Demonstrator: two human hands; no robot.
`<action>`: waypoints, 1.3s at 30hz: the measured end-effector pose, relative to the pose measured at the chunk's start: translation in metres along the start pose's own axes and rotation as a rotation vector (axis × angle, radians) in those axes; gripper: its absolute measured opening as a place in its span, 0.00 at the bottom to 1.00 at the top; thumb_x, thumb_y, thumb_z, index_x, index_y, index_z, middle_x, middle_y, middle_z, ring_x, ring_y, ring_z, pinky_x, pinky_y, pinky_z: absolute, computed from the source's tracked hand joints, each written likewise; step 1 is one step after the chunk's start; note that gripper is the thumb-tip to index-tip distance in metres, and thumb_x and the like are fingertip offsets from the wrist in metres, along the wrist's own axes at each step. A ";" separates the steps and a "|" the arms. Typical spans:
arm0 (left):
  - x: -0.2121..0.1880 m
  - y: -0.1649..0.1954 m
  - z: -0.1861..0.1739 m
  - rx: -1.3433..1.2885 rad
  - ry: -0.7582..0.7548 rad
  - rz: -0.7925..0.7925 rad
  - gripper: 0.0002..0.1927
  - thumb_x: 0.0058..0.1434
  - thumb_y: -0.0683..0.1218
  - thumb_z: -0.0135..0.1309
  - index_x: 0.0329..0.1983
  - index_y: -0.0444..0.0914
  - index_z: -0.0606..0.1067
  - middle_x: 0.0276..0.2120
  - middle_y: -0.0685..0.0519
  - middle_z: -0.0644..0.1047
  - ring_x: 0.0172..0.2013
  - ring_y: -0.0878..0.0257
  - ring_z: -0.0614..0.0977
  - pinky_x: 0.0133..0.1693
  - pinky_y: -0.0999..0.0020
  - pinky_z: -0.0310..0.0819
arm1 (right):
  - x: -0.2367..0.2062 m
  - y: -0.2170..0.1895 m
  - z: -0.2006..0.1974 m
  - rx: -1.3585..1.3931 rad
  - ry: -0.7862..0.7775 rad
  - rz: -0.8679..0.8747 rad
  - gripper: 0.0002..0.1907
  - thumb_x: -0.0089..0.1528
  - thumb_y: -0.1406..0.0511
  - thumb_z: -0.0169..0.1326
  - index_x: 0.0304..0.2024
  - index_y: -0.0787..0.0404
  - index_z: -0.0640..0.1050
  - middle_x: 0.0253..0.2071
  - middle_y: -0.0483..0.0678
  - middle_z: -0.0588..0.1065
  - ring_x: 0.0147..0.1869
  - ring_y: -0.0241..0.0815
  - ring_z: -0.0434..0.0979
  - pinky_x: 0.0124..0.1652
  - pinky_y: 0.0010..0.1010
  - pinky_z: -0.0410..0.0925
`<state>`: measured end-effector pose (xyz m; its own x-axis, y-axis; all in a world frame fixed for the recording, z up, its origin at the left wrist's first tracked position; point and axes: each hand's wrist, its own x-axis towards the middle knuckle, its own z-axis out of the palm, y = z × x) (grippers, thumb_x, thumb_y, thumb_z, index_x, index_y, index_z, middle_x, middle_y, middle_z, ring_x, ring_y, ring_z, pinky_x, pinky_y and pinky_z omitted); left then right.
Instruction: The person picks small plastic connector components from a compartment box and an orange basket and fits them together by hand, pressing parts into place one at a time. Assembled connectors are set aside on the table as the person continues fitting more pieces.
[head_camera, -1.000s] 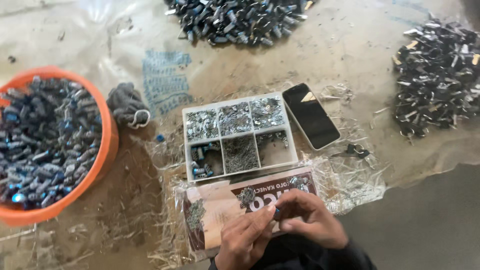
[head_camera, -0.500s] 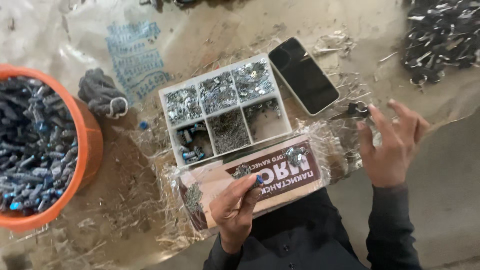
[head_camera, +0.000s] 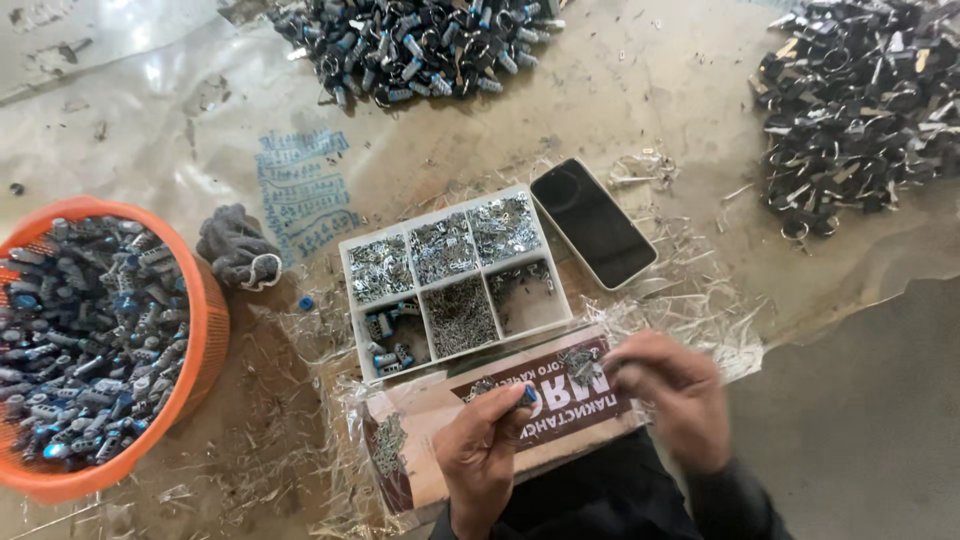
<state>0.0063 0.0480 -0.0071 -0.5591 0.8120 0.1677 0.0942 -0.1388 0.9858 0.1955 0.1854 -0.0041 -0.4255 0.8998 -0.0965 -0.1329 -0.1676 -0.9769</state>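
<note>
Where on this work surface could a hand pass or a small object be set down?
Bare sheet lies between the top pile of dark parts and the white compartment box, and above the orange plastic basket. Crowded: around the box, black phone and both hands.

Sitting mid-worktop: tray (head_camera: 452, 280), phone (head_camera: 592, 222) lying right of it, basket (head_camera: 205, 330) and glove (head_camera: 236, 247) lying left, board (head_camera: 520, 415) lying before it.

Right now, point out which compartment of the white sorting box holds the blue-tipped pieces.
The front-left compartment of the white box, on the orange basket's side. Its pieces are chunky, dark and blue; the other five hold fine silvery metal bits.
</note>
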 end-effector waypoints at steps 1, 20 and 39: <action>0.000 0.000 0.002 0.017 -0.006 0.013 0.13 0.61 0.32 0.60 0.49 0.30 0.81 0.42 0.45 0.85 0.41 0.62 0.87 0.45 0.71 0.82 | -0.001 0.003 0.010 -0.006 -0.042 -0.010 0.10 0.58 0.77 0.58 0.42 0.68 0.82 0.41 0.49 0.78 0.40 0.35 0.79 0.38 0.25 0.74; -0.008 -0.004 -0.013 0.136 0.089 0.145 0.11 0.59 0.34 0.63 0.45 0.32 0.81 0.40 0.44 0.86 0.41 0.61 0.89 0.44 0.69 0.84 | 0.020 -0.010 0.065 -0.013 -0.458 -0.029 0.09 0.58 0.74 0.65 0.41 0.69 0.84 0.37 0.50 0.80 0.40 0.37 0.80 0.39 0.27 0.72; -0.010 0.002 -0.044 0.004 -0.004 0.169 0.13 0.59 0.36 0.67 0.45 0.33 0.77 0.40 0.45 0.85 0.39 0.59 0.88 0.40 0.67 0.85 | 0.055 -0.007 0.055 -0.048 -0.869 0.241 0.08 0.58 0.72 0.65 0.40 0.68 0.84 0.35 0.48 0.82 0.36 0.33 0.81 0.34 0.23 0.74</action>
<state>-0.0246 0.0148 -0.0065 -0.5320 0.7791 0.3315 0.1903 -0.2715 0.9434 0.1242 0.2138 0.0082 -0.9659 0.2174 -0.1404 0.0767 -0.2778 -0.9576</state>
